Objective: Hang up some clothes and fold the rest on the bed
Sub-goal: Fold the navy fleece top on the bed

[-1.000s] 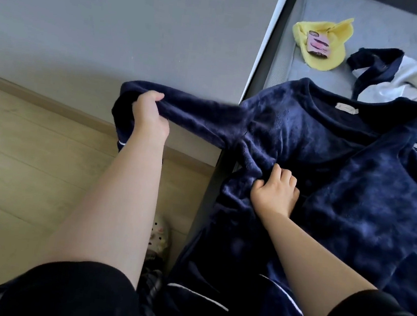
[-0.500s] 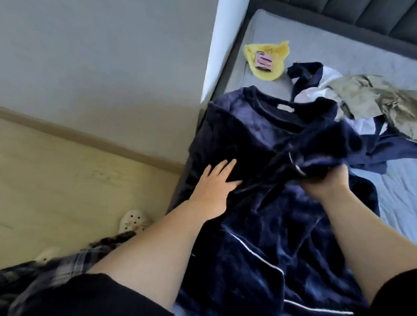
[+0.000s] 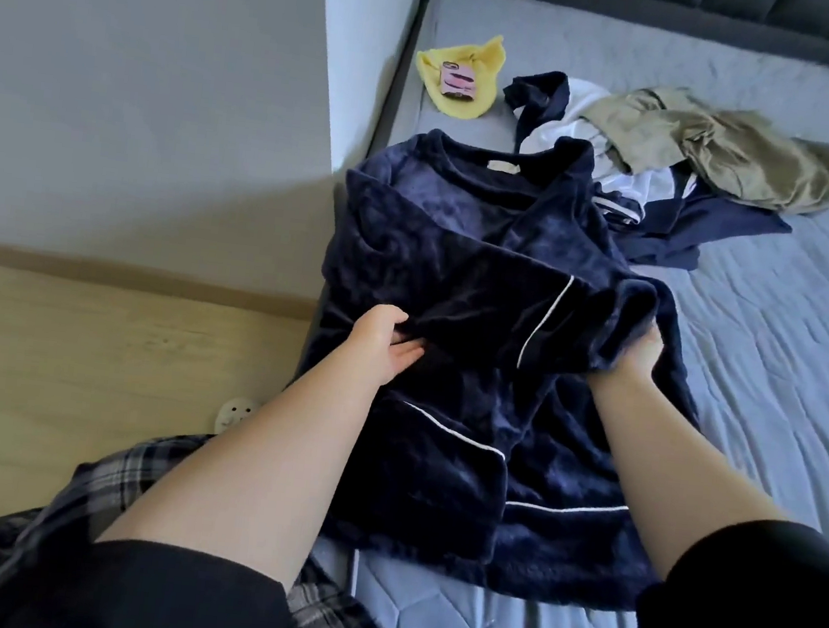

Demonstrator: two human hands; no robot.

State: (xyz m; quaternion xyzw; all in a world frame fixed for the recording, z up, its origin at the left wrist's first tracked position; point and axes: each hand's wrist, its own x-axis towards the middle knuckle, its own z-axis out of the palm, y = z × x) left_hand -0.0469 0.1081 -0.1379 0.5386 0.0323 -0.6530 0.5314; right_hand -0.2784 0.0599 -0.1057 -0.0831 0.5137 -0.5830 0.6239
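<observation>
The top [image 3: 441, 234] lay near left on the bed [image 3: 753, 380]. The left hand [image 3: 380, 342] pinched its sleeve [image 3: 494, 312]; the fingers of the right hand [image 3: 645, 359] were hidden under it. The sleeve needed to go flat, no bumps

A plain grey wall [image 3: 145, 81] fills the upper left of the frame, with a beige skirting board [image 3: 125, 269] along its foot. Below that lies pale wooden flooring [image 3: 91, 356]. A white perforated clog [image 3: 237, 413] (only partly seen) sits at left of centre. At upper centre, a pink-cased phone [image 3: 458, 81] rests on a yellow cloth [image 3: 482, 60].
</observation>
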